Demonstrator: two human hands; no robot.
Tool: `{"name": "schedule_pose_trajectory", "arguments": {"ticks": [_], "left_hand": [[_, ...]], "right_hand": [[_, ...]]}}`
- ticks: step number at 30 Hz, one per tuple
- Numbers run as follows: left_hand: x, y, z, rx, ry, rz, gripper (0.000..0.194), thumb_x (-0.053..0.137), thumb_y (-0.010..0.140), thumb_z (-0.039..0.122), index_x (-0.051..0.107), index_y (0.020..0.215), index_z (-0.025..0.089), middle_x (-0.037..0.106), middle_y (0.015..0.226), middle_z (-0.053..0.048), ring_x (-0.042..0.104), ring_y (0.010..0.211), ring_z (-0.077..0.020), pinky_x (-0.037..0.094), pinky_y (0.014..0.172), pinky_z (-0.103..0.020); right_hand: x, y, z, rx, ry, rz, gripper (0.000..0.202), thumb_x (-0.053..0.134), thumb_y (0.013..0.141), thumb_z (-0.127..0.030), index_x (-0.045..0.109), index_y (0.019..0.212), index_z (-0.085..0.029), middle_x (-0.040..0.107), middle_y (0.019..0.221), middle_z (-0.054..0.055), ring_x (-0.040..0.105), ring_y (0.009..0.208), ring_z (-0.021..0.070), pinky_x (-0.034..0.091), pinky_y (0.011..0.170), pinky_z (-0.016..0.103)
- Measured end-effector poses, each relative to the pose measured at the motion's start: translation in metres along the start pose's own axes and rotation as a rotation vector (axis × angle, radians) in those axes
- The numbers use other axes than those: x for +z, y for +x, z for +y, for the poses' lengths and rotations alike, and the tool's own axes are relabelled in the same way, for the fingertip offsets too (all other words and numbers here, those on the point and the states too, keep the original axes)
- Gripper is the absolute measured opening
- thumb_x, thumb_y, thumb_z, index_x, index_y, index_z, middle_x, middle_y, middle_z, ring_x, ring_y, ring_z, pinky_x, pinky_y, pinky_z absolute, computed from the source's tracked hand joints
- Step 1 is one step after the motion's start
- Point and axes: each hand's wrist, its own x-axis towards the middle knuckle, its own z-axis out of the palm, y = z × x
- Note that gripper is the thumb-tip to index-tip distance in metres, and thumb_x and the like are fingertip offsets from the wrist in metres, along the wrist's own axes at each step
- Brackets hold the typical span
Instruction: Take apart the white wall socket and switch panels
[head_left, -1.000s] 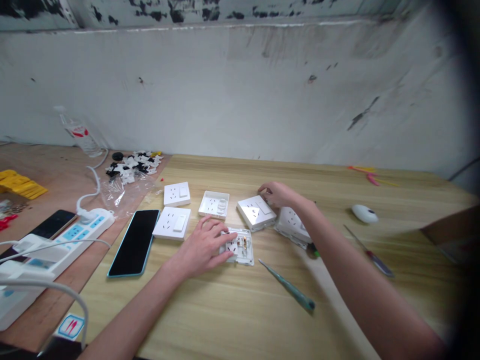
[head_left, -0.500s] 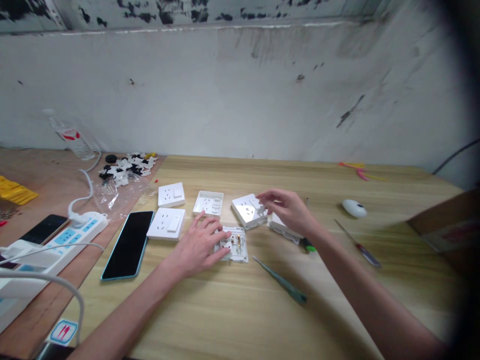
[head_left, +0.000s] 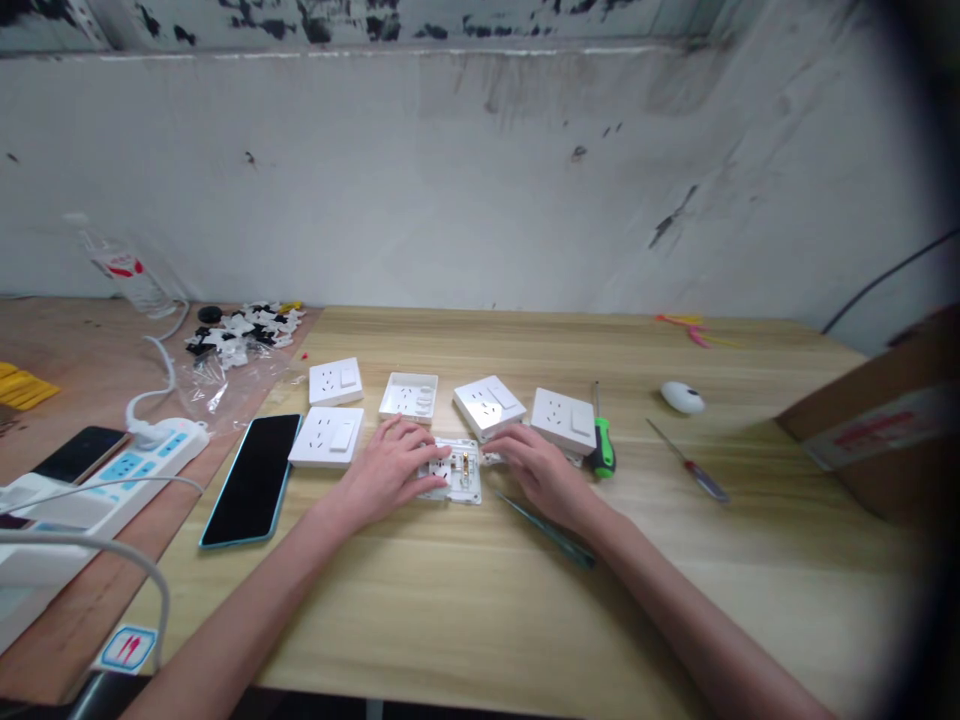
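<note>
An opened wall socket (head_left: 469, 470), with brass contacts showing, lies on the table between my hands. My left hand (head_left: 386, 465) grips its left side, the thumb along the near edge and the fingers over the far part. Just right of it, my right hand (head_left: 544, 475) is low over the table with its fingers bent together. A small white bit shows under those fingertips, too hidden to name. Behind my left hand lies a white socket cover (head_left: 409, 396), hollow side up. Beyond my right hand are two socket panels, one tilted (head_left: 489, 405) and another (head_left: 564, 418).
Two more socket panels (head_left: 327, 436) lie left, beside a phone (head_left: 253, 480). A dark green pointed tool (head_left: 551, 530) lies partly under my right forearm. Rightward are a green screwdriver (head_left: 604, 450), another screwdriver (head_left: 705, 480), a white mouse-shaped object (head_left: 682, 397) and a cardboard box (head_left: 877, 410). A power strip (head_left: 150, 470) stands left.
My right hand has come down and toward me from the tilted socket panel to the right edge of the opened socket. My left hand stays on the socket. The view has shifted slightly.
</note>
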Motion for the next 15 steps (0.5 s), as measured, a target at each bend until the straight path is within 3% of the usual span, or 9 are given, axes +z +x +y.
{"name": "schedule_pose_trajectory", "arguments": {"ticks": [3,6,9,15], "left_hand": [[-0.003,-0.003,-0.004,-0.013,-0.026,-0.011,0.036,0.048,0.093,0.047,0.057,0.12,0.025,0.061,0.111,-0.004,0.05,0.109,-0.0219,0.036,0.099,-0.041],[-0.005,-0.006,-0.006,-0.027,-0.04,-0.014,0.038,0.048,0.093,0.046,0.056,0.122,0.024,0.06,0.112,-0.006,0.049,0.109,-0.0227,0.039,0.095,-0.039],[-0.006,-0.008,-0.005,-0.027,-0.054,-0.014,0.038,0.049,0.093,0.044,0.054,0.125,0.023,0.059,0.112,-0.006,0.049,0.109,-0.0229,0.041,0.094,-0.04],[-0.004,-0.009,-0.005,-0.001,-0.073,0.015,0.037,0.05,0.093,0.04,0.054,0.125,0.022,0.058,0.114,-0.008,0.048,0.111,-0.0232,0.042,0.095,-0.041]], "right_hand": [[-0.001,-0.002,-0.003,0.026,-0.145,0.018,0.03,0.036,0.093,-0.014,0.062,0.107,-0.019,0.059,0.108,0.012,0.055,0.101,0.0211,0.046,0.084,0.037],[-0.001,-0.001,-0.012,0.151,-0.404,0.048,0.025,0.042,0.094,-0.031,0.064,0.103,-0.02,0.061,0.099,0.01,0.057,0.091,0.0233,0.045,0.078,0.038],[0.003,0.002,-0.023,0.255,-0.601,0.034,0.034,0.045,0.091,-0.047,0.066,0.093,-0.02,0.063,0.087,0.01,0.059,0.084,0.0253,0.044,0.07,0.037],[0.011,0.005,-0.027,0.271,-0.594,-0.013,0.025,0.048,0.09,-0.039,0.066,0.092,-0.022,0.064,0.091,0.009,0.061,0.087,0.0242,0.042,0.055,0.029]]}}
